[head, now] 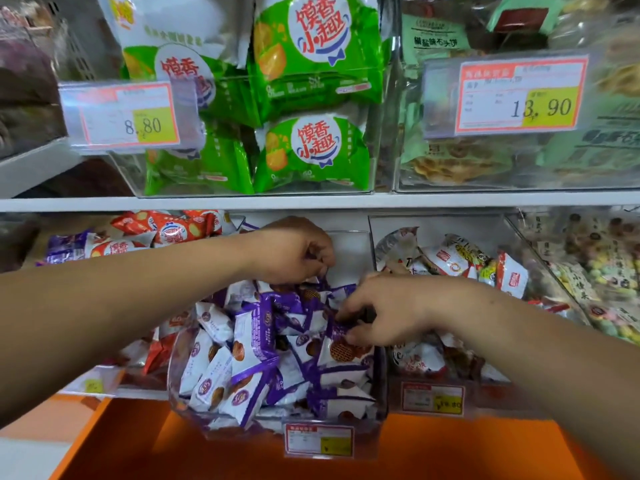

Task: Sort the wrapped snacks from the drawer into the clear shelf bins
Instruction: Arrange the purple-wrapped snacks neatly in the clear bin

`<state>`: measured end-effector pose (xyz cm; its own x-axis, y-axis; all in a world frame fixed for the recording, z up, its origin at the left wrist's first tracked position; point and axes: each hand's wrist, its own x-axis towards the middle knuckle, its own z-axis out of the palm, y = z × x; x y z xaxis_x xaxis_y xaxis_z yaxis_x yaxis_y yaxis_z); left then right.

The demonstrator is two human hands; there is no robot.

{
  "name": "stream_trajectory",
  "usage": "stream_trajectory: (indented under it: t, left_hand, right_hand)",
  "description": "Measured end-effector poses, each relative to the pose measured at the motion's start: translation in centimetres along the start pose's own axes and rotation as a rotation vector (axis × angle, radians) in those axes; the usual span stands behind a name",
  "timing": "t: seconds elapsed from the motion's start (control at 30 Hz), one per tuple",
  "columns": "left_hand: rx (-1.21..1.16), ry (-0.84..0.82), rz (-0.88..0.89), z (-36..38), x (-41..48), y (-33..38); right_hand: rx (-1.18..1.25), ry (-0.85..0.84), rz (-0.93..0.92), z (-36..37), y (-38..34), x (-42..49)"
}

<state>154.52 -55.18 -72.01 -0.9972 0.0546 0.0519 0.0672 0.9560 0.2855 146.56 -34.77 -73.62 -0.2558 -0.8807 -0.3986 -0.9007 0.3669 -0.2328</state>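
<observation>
Landmark: clear plastic shelf bin [380, 393], centre of the lower shelf, heaped with purple-and-white wrapped snack packets [249, 344].
Orange drawer [207, 455]: below and in front of the bin, its left wall rising towards the shelf.
White shelf board [311, 202]: runs across above the bin.
Green foil biscuit bags [311, 98]: in a clear bin directly above the landmark, on the board.
Red-and-white snack packs [450, 258]: in the neighbouring bin just right of the landmark.
Orange-red snack packs [173, 230]: left of the landmark and further back.
Red-bordered price label reading 13.90 [505, 95]: above and right of the landmark.
Small red-bordered price label [318, 441]: on the landmark's front wall.
Left hand [294, 251]: over the back of the bin, fingers curled down into the heap, purple wrapper showing between them.
Right hand [384, 306]: over the bin's right side, apart from the left, thumb and fingers pinching one packet on top of the heap.
</observation>
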Motion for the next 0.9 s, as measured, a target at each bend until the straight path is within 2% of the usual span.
stream_trajectory:
  t: [0.1, 0.17, 0.23, 0.3, 0.47, 0.6, 0.77, 0.9]
  left_hand:
    - [0.061, -0.078, 0.003, 0.7, 1.6, -0.8]
    - [0.084, -0.117, -0.011, 0.7, 2.8, -0.6]
    - [0.054, -0.172, -0.050, 1.0, 4.2, -0.7]
    - [0.025, -0.235, -0.098, 1.6, 5.5, -0.9]
    - [0.119, -0.409, -0.110, 3.1, 7.5, -1.2]
    - [0.091, -0.525, -0.200, 4.5, 7.9, -1.4]
    - [0.157, -0.642, -0.214, 5.3, 8.3, -0.4]
    - [0.046, -0.648, -0.261, 5.4, 8.5, -0.2]
  right_hand:
    - [0.044, 0.025, -0.031, -1.2, 1.0, 0.3]
    - [0.151, 0.210, -0.033, -2.0, 2.3, 0.9]
    - [0.208, 0.457, 0.048, -1.9, 4.0, 2.4]
    - [0.199, 0.571, 0.147, -1.0, 4.9, 4.0]
    - [0.425, 0.658, 0.192, 0.4, 5.7, 6.2]
    - [0.602, 0.716, 0.175, 1.5, 6.4, 6.5]
    - [0.639, 0.711, 0.148, 2.1, 6.6, 5.9]
    - [0.623, 0.711, 0.128, 2.4, 6.6, 5.5]
